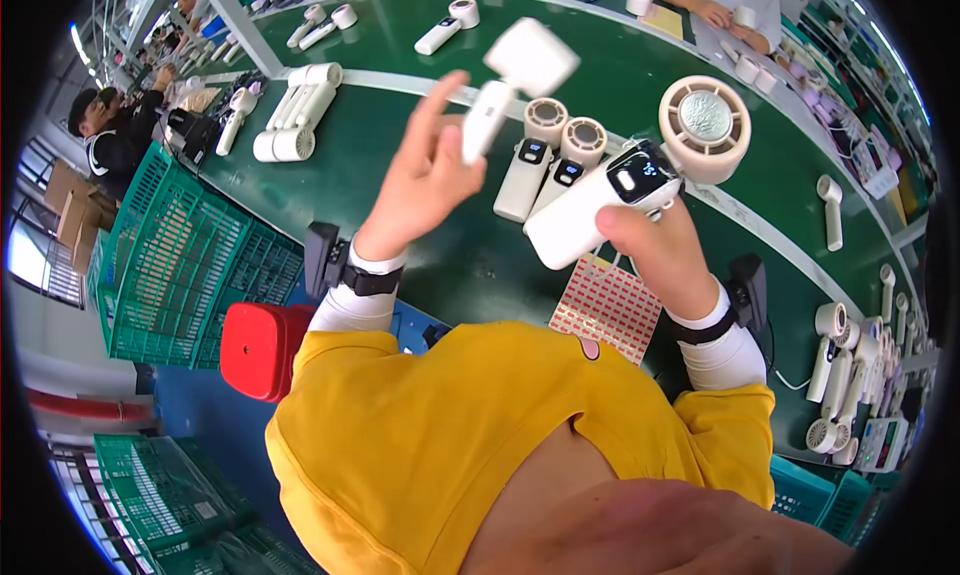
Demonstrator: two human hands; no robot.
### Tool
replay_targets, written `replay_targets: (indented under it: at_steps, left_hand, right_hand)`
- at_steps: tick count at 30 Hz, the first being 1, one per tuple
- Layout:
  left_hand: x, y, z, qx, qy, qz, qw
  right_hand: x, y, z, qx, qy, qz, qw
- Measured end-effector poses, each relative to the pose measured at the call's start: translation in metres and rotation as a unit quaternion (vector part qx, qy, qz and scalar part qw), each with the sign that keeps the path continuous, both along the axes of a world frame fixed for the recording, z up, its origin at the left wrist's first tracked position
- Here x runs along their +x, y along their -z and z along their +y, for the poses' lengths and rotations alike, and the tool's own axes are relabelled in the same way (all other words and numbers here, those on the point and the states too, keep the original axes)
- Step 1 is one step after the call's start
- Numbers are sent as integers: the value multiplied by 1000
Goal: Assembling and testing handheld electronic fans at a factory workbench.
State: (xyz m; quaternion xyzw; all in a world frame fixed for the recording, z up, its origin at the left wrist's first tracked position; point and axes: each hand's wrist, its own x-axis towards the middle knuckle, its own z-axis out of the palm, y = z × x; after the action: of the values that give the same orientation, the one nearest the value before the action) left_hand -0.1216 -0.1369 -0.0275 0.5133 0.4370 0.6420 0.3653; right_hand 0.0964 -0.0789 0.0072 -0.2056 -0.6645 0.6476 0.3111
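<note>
My left hand [425, 180] is raised and grips the handle of a white handheld fan [488, 120], its index finger stretched upward. That fan's square-looking head is tilted up and slightly blurred. In my right hand [665, 255] is another white handheld fan [580, 217], thumb across its handle. Its dark display is lit, and its round head with a silvery centre points up. Between my hands, two more handheld fans, one on the left [522, 180] and one on the right [566, 175], lie side by side on the green table [450, 265], displays lit. The right one is partly covered.
A sheet of red stickers [610, 310] lies at the near table edge. Several fans [300, 110] are grouped at the left, and more [845, 375] are piled at the right. Green crates [170, 265] and a red stool [262, 350] stand left. Another person's hands [730, 20] work across the table.
</note>
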Motion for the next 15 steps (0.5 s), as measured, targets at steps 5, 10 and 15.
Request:
replay_targets:
  at_steps: [5, 10, 15]
  left_hand:
    - [-76, 53, 1, 8, -292, 415, 862]
    - [-101, 60, -6, -22, -243, 515, 822]
    - [-102, 43, -2, -210, -98, 521, 822]
  right_hand:
    - [-3, 6, -3, -49, -23, 19, 998]
    - [-4, 11, 3, -46, -19, -32, 998]
    - [-3, 12, 6, -41, -28, -59, 997]
